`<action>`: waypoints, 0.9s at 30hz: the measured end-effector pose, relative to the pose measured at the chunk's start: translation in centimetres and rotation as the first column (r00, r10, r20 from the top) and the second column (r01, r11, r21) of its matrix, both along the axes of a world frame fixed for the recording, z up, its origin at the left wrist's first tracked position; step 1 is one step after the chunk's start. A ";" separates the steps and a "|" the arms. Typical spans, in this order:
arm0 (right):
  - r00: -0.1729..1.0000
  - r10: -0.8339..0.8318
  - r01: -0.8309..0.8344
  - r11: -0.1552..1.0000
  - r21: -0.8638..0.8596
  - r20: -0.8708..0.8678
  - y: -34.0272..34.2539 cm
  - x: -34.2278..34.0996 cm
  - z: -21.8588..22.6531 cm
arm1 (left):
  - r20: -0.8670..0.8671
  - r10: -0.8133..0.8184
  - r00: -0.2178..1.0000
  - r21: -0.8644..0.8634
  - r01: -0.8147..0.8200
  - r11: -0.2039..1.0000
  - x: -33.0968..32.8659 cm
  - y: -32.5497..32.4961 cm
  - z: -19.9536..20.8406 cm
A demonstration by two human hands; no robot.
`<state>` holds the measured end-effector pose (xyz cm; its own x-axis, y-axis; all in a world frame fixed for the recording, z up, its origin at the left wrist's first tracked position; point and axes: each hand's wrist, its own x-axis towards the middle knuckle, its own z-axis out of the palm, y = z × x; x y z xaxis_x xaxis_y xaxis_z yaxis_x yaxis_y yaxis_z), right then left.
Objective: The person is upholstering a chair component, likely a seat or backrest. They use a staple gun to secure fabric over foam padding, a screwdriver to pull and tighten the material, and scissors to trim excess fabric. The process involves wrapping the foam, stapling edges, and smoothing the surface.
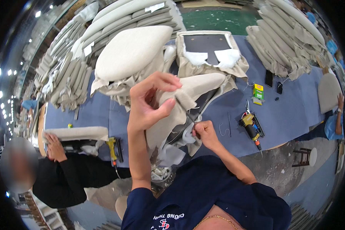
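Note:
In front of me a beige upholstered cushion (206,85) is tipped up, its loose fabric and dark underside toward me. My left hand (149,99) is raised beside its folded fabric edge, the thumb and fingers curved in a C with a gap between them. Lower and to the right, my right hand (206,135) is closed in a fist against the underside. A thin dark rod-like tool (191,117) runs from that fist up toward the fabric edge; its handle is hidden in my fingers. White padding (188,135) shows next to the fist.
A yellow-black staple gun (252,126), a green-yellow box (258,94) and a phone (269,78) lie on the blue-covered table (295,99). Cushion stacks (283,38) line the back. At left, a co-worker's hand (55,147) rests on another cushion (80,133), near a second staple gun (113,149).

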<state>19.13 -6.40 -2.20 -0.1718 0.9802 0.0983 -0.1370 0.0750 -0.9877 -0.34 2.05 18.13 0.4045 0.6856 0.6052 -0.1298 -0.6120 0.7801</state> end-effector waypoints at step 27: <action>0.958 -0.270 0.244 0.944 0.223 0.095 0.2 -0.4 0.1 | 0.023 -0.068 0.997 -0.004 0.068 0.998 0.5 -0.8 -0.9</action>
<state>18.76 -6.21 -2.08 0.0601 0.9528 0.2977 0.0353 0.2960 -0.9545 0.17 1.26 17.26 0.4361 0.6603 0.6114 -0.1885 -0.5973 0.7795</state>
